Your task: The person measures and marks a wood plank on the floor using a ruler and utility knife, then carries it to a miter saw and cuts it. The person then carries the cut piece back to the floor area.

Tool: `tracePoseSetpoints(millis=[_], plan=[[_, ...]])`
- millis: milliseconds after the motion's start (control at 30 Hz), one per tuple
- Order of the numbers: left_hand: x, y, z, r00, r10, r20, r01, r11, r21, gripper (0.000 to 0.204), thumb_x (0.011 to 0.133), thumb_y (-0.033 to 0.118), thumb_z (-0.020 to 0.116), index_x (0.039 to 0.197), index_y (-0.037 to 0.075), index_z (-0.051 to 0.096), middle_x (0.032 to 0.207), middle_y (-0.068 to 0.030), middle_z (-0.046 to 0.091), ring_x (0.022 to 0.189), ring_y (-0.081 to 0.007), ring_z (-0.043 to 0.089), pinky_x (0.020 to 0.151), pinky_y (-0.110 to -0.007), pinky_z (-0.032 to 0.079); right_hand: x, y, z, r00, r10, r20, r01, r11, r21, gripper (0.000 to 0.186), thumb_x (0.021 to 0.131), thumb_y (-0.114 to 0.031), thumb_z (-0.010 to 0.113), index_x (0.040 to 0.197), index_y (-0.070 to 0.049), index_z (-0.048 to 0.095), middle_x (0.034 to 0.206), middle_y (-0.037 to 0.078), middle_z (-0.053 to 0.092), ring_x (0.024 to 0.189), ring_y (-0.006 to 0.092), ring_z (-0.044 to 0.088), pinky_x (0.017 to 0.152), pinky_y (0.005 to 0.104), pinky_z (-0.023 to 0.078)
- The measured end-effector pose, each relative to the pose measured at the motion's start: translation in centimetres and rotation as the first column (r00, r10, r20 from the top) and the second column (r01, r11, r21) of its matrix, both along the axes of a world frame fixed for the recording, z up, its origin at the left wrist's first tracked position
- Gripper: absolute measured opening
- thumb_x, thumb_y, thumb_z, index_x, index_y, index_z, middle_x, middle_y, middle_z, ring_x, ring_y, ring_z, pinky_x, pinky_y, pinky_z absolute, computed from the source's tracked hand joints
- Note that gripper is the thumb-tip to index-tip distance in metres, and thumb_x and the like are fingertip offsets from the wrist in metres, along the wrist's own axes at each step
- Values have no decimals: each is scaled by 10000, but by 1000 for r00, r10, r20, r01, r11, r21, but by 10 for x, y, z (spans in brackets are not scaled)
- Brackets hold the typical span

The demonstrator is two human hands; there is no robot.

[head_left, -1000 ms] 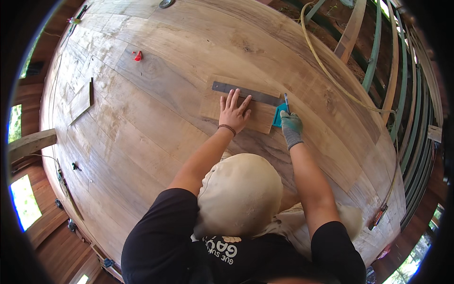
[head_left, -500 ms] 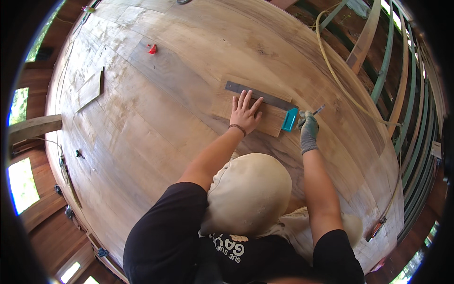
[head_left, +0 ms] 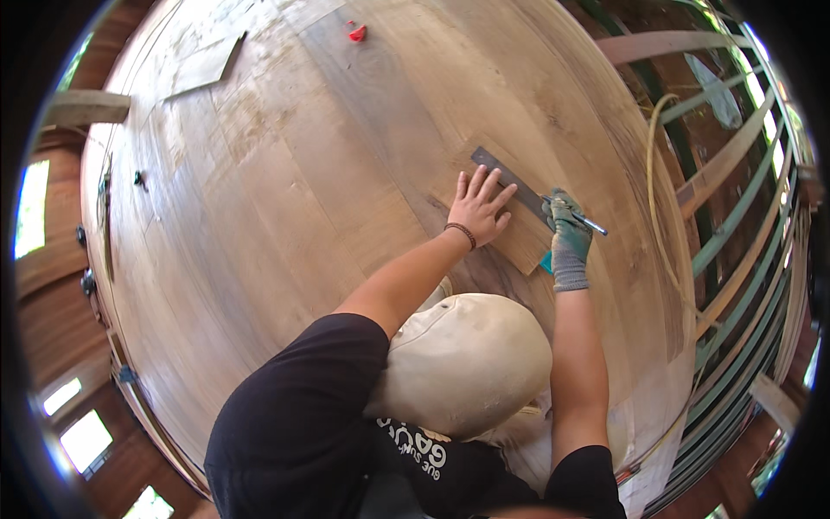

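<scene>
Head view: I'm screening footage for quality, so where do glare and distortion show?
Head view, upper left: pale glare on the floor; head view, left side: window openings blown white; head view, right: wooden bars bowed; head view, middle: left hand and ruler fairly sharp.

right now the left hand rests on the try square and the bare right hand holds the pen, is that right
Not quite: the right hand isn't bare. The head view shows it wearing a grey-green glove. It does hold the pen, and the left hand rests on the try square.
</scene>
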State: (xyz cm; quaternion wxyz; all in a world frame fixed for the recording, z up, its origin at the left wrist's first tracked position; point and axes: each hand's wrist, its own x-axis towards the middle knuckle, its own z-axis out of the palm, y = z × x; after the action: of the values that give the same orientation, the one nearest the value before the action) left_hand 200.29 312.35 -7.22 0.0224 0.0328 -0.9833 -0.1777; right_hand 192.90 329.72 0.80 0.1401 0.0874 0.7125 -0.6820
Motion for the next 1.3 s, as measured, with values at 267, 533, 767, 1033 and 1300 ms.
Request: tracePoseSetpoints(millis=[267,533,767,1033,1300], plan=[[-5,-6,1,994,-31,104,26,999,44,615,965,503,490,1513,225,495,1646,-106,311,1562,-366,155,1244,-636,58,-34,-88,-47,932,346,-112,-313,921,233,298,957,-156,676,1204,11,689,1224,115,714,1073,191,675,955,322,532],[-8,-12,-2,998,-23,66,12,988,153,595,961,503,461,1453,189,578,1643,-133,325,1570,-386,118,1242,-653,9,-55,-139,-55,932,360,36,-358,905,230,335,953,-214,681,1224,-20,713,1192,109,745,1062,190,704,907,323,559],[-9,-13,-3,994,-37,102,24,992,127,590,963,507,450,1476,234,549,1662,-107,301,1583,-357,94,1235,-662,-17,-64,-141,-56,891,454,-1,-411,806,425,348,971,-218,642,1243,-8,701,1142,102,756,999,175,710,895,309,555],[-8,-15,-3,992,-50,116,35,991,133,577,974,526,441,1455,234,571,1657,-110,309,1583,-364,84,1235,-666,-7,-61,-140,-55,856,516,-27,-444,762,472,350,968,-255,655,1231,-33,716,1217,120,740,1074,212,720,911,321,564],[-6,-16,-4,994,-46,94,28,982,184,607,978,543,425,1472,215,554,1647,-119,326,1573,-375,108,1245,-647,-6,-63,-146,-53,844,535,-33,-444,733,515,361,984,-290,621,1207,-23,719,1192,137,742,1042,231,730,890,335,571]])
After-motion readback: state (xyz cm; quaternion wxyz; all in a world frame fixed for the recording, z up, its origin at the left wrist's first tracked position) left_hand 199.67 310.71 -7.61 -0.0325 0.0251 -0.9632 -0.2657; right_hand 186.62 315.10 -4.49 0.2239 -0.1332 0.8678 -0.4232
